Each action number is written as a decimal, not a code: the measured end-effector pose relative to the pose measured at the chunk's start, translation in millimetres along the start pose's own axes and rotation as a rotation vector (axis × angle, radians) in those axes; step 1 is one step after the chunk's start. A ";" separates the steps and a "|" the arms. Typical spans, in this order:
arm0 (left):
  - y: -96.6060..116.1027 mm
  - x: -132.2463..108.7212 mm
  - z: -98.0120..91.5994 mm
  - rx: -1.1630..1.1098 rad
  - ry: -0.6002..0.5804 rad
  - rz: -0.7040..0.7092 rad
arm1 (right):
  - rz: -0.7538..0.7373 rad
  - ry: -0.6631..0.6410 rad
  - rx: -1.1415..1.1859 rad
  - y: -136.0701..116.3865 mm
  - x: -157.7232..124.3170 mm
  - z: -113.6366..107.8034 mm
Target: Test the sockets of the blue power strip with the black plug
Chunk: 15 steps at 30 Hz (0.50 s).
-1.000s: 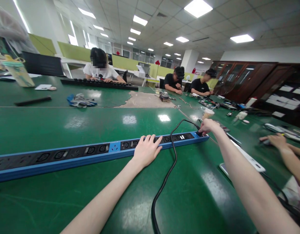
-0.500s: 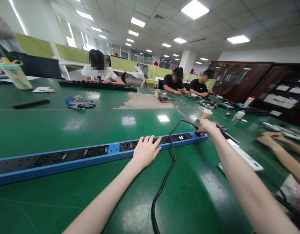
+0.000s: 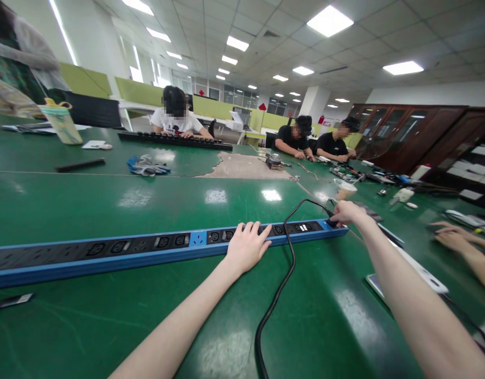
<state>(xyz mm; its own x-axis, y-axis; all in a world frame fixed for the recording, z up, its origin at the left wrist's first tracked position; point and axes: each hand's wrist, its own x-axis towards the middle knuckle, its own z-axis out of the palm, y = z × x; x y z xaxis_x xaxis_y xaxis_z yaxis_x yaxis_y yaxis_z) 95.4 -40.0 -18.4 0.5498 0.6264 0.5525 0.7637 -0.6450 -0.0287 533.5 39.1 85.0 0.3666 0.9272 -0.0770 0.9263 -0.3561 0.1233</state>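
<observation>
A long blue-and-black power strip [image 3: 198, 239] lies across the green table, its sockets facing up. My left hand [image 3: 245, 247] rests over the strip right of its middle, fingers stretched and spread. At the strip's right end, my right hand [image 3: 348, 212] is closed around the black plug [image 3: 330, 215] of a cord. The plug is at the end socket; how deep it sits is hidden by my fingers. From there the black power cord [image 3: 284, 284] loops left, crosses over the strip and runs down toward me.
Gloves [image 3: 148, 166], a dark bar [image 3: 80, 165] and a second, black strip [image 3: 175, 141] lie farther back. A plastic cup [image 3: 345, 188] stands beyond my right hand. A white power strip [image 3: 420, 266] lies near my right forearm. A co-worker's hands [image 3: 455, 237] are at the right edge.
The view has turned slightly left, so the scene sits farther right. Both my hands keep their places on the strip and plug. The co-worker's hands at the right have shifted a little.
</observation>
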 end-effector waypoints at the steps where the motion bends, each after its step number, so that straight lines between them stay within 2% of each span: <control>1: 0.1 -0.1 0.0 0.000 0.002 -0.002 | 0.017 -0.036 -0.005 -0.2 -2.7 1.4; 6: 0.5 -0.6 0.4 0.003 0.010 -0.010 | 0.035 -0.155 0.020 -5.8 -3.2 -5.6; 8: 0.7 -0.5 0.3 0.003 0.010 -0.014 | 0.041 -0.165 0.017 -7.6 -1.5 -9.6; 11: 1.2 -0.2 -0.5 0.002 0.009 -0.010 | 0.049 -0.106 -0.015 -7.6 -6.0 -8.4; 15: 1.7 0.3 -1.3 -0.005 0.004 -0.005 | 0.042 0.064 -0.038 -6.5 -21.6 5.2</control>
<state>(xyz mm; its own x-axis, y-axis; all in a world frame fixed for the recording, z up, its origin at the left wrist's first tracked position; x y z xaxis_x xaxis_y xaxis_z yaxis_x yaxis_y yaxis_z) 96.4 -41.5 -17.1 0.5443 0.6281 0.5561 0.7649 -0.6438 -0.0215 520.1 20.8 80.8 0.3980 0.9173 -0.0078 0.9056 -0.3915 0.1631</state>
